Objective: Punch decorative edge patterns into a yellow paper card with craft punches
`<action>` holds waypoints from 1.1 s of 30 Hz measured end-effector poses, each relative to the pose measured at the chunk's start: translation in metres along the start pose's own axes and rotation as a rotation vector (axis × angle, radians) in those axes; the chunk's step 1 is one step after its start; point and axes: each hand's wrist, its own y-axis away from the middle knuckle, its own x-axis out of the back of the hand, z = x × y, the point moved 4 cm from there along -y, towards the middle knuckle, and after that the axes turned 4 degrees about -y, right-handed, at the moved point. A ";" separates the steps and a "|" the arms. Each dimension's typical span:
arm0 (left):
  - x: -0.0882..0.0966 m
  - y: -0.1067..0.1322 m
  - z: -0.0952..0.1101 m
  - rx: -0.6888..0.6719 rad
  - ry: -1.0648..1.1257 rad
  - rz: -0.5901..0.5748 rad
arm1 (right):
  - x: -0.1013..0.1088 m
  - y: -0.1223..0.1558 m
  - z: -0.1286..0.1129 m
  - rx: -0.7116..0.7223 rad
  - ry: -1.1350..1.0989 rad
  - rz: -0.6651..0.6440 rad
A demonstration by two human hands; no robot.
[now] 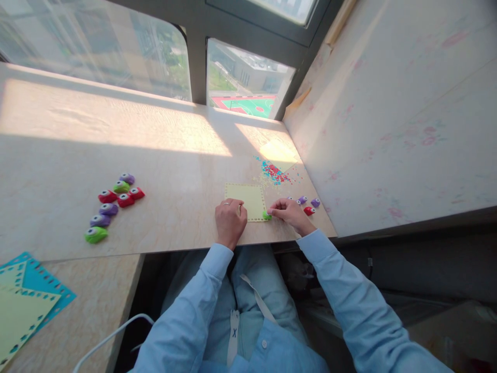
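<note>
A pale yellow sheet of paper lies on the sill, with small cut-outs along its edges. My left hand is closed over its lower left part, fingers curled and pressing on it. At the lower right corner sits a green craft punch, on the paper's edge. My right hand is closed, with thumb and fingertips pinching at the punch's right side. Just beyond that hand are purple punches and a red punch, partly hidden by the hand.
Punched-out confetti in red, blue and yellow lies near another yellow sheet. Several coloured punches stand at the left. Blue and yellow punched sheets lie at lower left, near a white cable. A wall bounds the right.
</note>
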 end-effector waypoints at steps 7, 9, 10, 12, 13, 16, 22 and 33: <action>0.000 0.000 0.001 0.002 0.000 -0.008 | 0.001 -0.003 0.003 -0.032 0.050 -0.019; 0.000 0.001 0.001 0.002 -0.003 -0.008 | 0.001 -0.005 0.004 -0.041 0.046 -0.028; 0.000 0.001 0.001 0.002 -0.006 -0.009 | 0.001 -0.005 0.004 -0.048 0.042 -0.029; 0.000 0.001 0.001 -0.002 -0.012 -0.016 | 0.002 -0.006 0.004 -0.065 0.035 -0.031; 0.000 0.001 0.001 -0.005 -0.014 -0.021 | 0.002 -0.006 0.003 -0.070 0.037 -0.033; 0.000 0.001 0.002 -0.009 -0.021 -0.033 | 0.001 -0.007 0.002 -0.066 0.064 -0.043; 0.000 0.001 0.001 0.000 -0.041 -0.041 | 0.000 -0.006 0.001 -0.008 0.097 -0.047; -0.002 0.000 0.000 0.006 -0.035 -0.022 | -0.001 -0.001 -0.002 0.129 0.152 0.028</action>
